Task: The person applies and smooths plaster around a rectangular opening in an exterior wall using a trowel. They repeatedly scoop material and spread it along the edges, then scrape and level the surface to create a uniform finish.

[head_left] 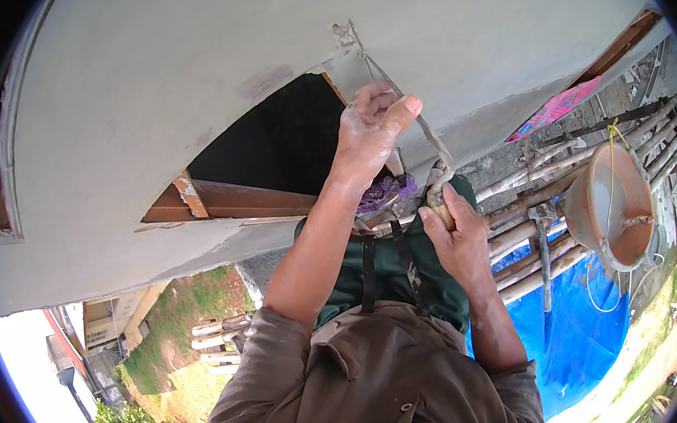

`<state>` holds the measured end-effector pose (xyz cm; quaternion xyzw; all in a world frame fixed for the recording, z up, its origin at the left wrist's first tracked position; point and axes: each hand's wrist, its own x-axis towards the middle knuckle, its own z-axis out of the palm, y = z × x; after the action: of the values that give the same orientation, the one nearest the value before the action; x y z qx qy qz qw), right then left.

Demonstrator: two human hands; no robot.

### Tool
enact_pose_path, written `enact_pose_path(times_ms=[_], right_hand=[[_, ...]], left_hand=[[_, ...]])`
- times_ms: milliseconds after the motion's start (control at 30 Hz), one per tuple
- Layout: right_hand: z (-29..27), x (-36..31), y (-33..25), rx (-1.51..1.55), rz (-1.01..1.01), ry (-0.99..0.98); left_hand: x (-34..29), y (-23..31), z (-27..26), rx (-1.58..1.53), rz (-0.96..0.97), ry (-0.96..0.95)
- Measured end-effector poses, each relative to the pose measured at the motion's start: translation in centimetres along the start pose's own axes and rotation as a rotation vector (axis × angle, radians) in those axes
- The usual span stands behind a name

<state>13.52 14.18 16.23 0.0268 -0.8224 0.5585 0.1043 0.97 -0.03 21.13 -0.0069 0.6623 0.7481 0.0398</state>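
Where the wall (176,55) fills the upper part of the head view, a long, narrow tool (432,135) slants up from the right hand (464,231), its far end by a rough patch (343,37) beyond the upper corner of the dark opening (268,142). The right grip is clamped round the tool's stubby handle, probably so that the wrist can steer the length beyond. The left hand (366,138) is raised near the tool's middle, fingers curled and thumb apart from them, perhaps to steady it; I cannot tell whether that grip closes on the tool or is only beside it. A purple bundle (391,193) lies past the opening's right edge. At the poles' (511,241) far end is a bucket (582,200), likely placed for easy reach; a blue tarp (590,343) spreads below.
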Motion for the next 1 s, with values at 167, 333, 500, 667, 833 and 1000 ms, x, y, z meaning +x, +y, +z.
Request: enact_pose_path(times_ms=[167,333,500,667,833,1000], right_hand=[[0.0,0.1,0.7,-0.054,0.016,-0.017],[0.4,-0.5,1.9,-0.048,0.026,-0.015],[0.3,-0.7,2.6,-0.084,0.079,-0.064],[0.8,-1.3,3.8,-0.094,0.075,-0.041],[0.9,-2.1,4.8,-0.136,0.123,-0.075],[0.7,-3.3,4.8,-0.091,0.142,-0.070]], left_hand=[[-0.1,-0.1,0.3,-0.011,-0.008,0.006],[-0.2,-2.0,-0.1,-0.034,-0.034,0.011],[-0.1,-3.7,-0.4,-0.030,-0.069,0.019],[0.1,-5.5,-0.4,-0.032,-0.084,0.018],[-0.2,-7.3,-1.0,-0.026,-0.185,0.032],[-0.9,-8.1,-0.7,-0.036,-0.229,0.029]])
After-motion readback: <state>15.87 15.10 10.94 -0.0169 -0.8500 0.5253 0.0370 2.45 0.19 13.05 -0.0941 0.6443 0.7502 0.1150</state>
